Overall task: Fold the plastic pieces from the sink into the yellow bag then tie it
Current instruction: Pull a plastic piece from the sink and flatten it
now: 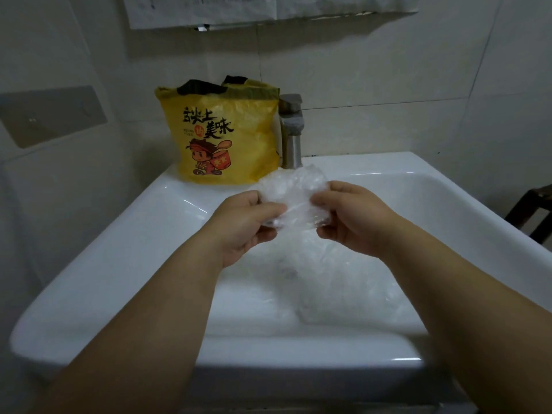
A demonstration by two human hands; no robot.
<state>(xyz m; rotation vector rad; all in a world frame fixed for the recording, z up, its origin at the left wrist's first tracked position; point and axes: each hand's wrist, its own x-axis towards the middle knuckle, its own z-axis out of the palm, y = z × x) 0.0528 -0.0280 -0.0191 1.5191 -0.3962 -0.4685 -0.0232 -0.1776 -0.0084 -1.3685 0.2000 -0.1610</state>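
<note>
At frame centre, above the sink (125,234), left hand (248,222) and right hand (349,216) pinch a clear plastic piece (294,192), apparently mid-fold. More plastic (337,282) lies below. Next: tuck it into the yellow bag (221,135), upper centre.

A white ceramic sink (98,282) carries everything; on its back ledge at 11 o'clock a yellow bag (221,138) stands upright with its mouth open, printed with black characters and a cartoon figure; just beside it, at 12 o'clock, a metal faucet (292,135) rises from the ledge; in the basin, toward 4 o'clock, crumpled clear plastic pieces (343,288) lie heaped.
</note>
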